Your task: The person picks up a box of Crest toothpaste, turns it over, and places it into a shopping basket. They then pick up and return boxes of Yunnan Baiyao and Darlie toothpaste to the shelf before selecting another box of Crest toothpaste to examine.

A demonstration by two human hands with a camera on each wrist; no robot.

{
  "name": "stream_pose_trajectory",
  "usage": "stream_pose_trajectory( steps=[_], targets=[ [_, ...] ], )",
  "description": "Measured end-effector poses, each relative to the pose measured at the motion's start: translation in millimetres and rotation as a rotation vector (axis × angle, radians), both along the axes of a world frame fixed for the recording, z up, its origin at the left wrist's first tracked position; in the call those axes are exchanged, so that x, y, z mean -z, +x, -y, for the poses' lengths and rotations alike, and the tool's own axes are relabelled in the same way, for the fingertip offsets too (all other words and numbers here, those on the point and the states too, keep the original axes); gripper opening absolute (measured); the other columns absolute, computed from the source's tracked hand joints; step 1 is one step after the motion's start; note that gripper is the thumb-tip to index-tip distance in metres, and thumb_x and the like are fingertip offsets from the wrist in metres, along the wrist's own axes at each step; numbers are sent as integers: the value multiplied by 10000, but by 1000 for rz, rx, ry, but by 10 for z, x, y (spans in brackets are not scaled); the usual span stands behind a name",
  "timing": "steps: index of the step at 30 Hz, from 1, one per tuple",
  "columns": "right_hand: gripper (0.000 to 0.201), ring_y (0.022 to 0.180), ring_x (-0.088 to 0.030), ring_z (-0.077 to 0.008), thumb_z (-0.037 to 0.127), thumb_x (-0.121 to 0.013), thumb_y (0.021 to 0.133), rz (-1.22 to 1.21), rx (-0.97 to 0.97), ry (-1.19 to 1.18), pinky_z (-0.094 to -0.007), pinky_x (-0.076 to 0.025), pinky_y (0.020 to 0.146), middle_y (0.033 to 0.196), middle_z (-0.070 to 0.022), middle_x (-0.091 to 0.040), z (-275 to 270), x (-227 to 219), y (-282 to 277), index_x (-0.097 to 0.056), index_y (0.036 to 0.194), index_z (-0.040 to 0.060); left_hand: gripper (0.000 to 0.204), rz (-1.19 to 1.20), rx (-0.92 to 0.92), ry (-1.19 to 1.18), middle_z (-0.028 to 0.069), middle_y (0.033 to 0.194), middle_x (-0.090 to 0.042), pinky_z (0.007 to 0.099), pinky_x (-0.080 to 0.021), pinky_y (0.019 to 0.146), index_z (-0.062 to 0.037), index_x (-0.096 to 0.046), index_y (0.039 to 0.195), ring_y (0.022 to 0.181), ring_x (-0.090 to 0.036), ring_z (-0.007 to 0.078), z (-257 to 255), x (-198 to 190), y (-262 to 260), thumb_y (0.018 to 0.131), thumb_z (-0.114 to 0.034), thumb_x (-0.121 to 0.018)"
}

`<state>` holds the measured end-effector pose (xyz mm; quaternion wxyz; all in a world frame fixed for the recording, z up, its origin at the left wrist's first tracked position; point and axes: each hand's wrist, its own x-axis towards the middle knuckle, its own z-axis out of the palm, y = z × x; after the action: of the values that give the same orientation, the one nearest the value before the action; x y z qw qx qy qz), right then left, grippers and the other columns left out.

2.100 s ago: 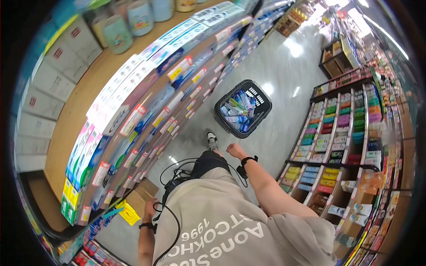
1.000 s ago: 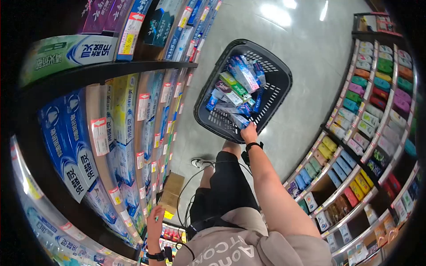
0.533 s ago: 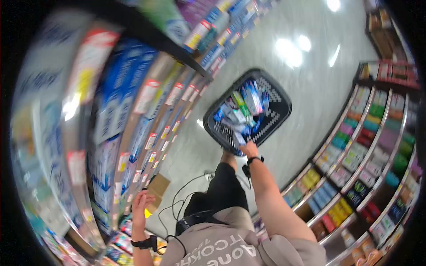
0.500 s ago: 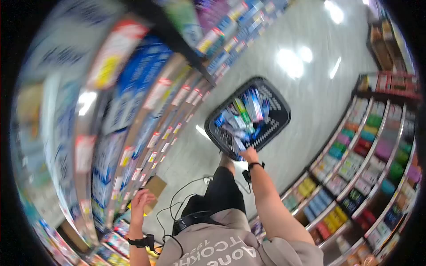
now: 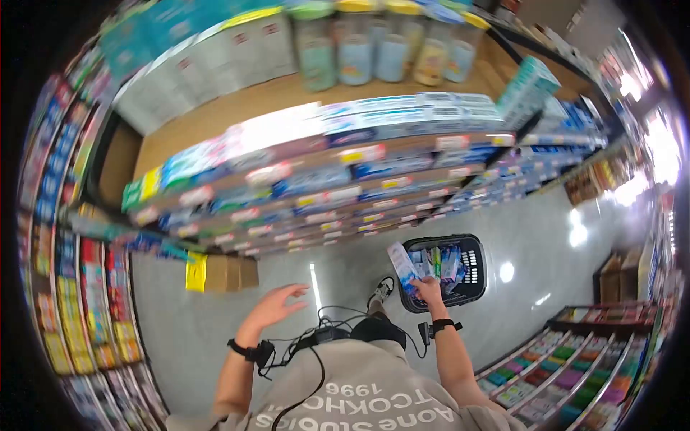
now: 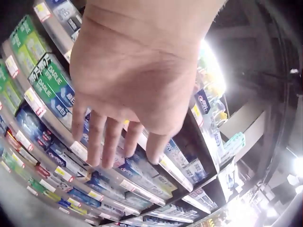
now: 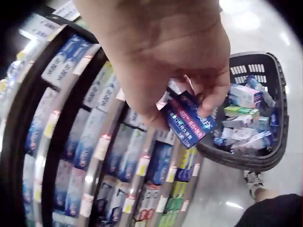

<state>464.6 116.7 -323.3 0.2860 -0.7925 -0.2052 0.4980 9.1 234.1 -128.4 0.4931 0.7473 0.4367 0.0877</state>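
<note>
In the head view my right hand [image 5: 429,289] pinches a blue and white toothpaste box [image 5: 401,264] over the near left rim of a black shopping basket [image 5: 472,290]. The right wrist view shows the end of that toothpaste box [image 7: 189,122] between thumb and fingers, its top hidden by the hand. Cartons and packets [image 7: 240,124], one of them green, lie inside the basket. My left hand [image 5: 277,307] is held out over the floor with nothing in it. Its palm and loosely extended fingers face the left wrist camera, overlapping shelved boxes.
A long shelf of toothpaste boxes [image 5: 345,183] runs across the front, with tumblers [image 5: 356,54] on top. A cardboard box [image 5: 233,273] stands on the floor at left. Shelves of coloured packs [image 5: 553,370] line the right. Black cables [image 5: 338,316] hang at my waist.
My right hand has come up out of the basket's near side, raising the toothpaste box. The head view has swung round to the shelf's front. My left hand stays empty.
</note>
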Motion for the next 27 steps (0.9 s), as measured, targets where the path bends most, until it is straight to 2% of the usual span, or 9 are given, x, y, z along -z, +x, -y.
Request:
stream_pose_trajectory(
  steps=[1, 5, 11, 14, 16, 19, 21, 24, 27],
  targets=[
    [348, 631, -647, -115, 259, -805, 810, -30, 35, 63, -246, -501, 561, 790, -56, -697, -76, -238, -267, -687, 1001, -8, 428, 19, 35, 54, 139, 1198, -701, 405, -514, 959, -74, -630, 1301, 1094, -665, 313, 95, -38, -103, 922, -251, -720],
    [210, 607, -622, -120, 240, -768, 861, -401, -36, 221, -242, -483, 558, 738, -9, -655, -154, -1064, -1025, -699, 930, 54, 588, 7, 42, 330, 159, 1338, -616, 464, -477, 1023, -98, -581, 1369, 1222, -589, 347, 443, -30, -685, 843, -261, -786],
    [245, 746, -663, -137, 188, -672, 907, -736, -273, 363, -278, -504, 666, 890, -63, -732, 143, -1964, -1785, -715, 994, -38, 779, -177, -83, 783, 144, 1603, -355, 582, -299, 1173, -187, -539, 1418, 1438, -383, 393, 913, -798, -1046, 701, -150, -842],
    [305, 790, -687, -165, 170, -674, 895, -788, -413, 414, -285, -523, 756, 944, -103, -752, 362, -2065, -1877, -720, 1028, -100, 732, -117, -68, 941, 138, 1602, -367, 600, -268, 1189, -194, -574, 1361, 1476, -344, 363, 1036, -836, -1182, 678, -98, -819],
    [280, 807, -689, -155, 166, -676, 893, -841, -502, 427, -282, -522, 762, 913, -103, -750, 499, -2194, -1984, -725, 973, -97, 596, -11, -15, 986, 142, 1480, -511, 565, -355, 1140, -125, -622, 1211, 1385, -470, 342, 1099, -820, -1262, 641, -48, -778],
    [257, 648, -516, -82, 228, -670, 940, -639, -560, 575, -266, -392, 607, 687, 17, -602, 755, -2471, -2169, -676, 727, 84, 537, 152, 54, 988, 113, 1284, -657, 535, -463, 1023, -94, -645, 1100, 1185, -627, 317, 1180, -702, -1424, 582, -54, -782],
    [303, 876, -587, -76, 269, -616, 997, -495, -532, 404, -263, -484, 791, 1001, 7, -701, 896, -2341, -2145, -759, 1103, 24, 465, 254, 2, 963, 96, 1131, -721, 444, -515, 912, -93, -663, 1026, 1052, -686, 300, 1207, -789, -1379, 579, -42, -782],
    [428, 1010, -580, -85, 295, -564, 1036, -440, -455, 504, -254, -477, 895, 1212, -26, -666, 1021, -2936, -2417, -627, 1391, 65, 427, 364, -42, 888, 101, 1073, -738, 400, -534, 864, -84, -665, 1009, 997, -703, 308, 1190, -760, -1337, 598, -32, -769],
    [516, 1024, -553, -75, 378, -476, 1082, -386, -399, 614, -234, -459, 883, 1215, -24, -628, 1143, -2986, -2446, -480, 1517, 100, 477, 413, -71, 782, 103, 1054, -748, 395, -546, 824, -49, -638, 1046, 936, -721, 298, 1162, -778, -1256, 622, -63, -855]
  ],
)
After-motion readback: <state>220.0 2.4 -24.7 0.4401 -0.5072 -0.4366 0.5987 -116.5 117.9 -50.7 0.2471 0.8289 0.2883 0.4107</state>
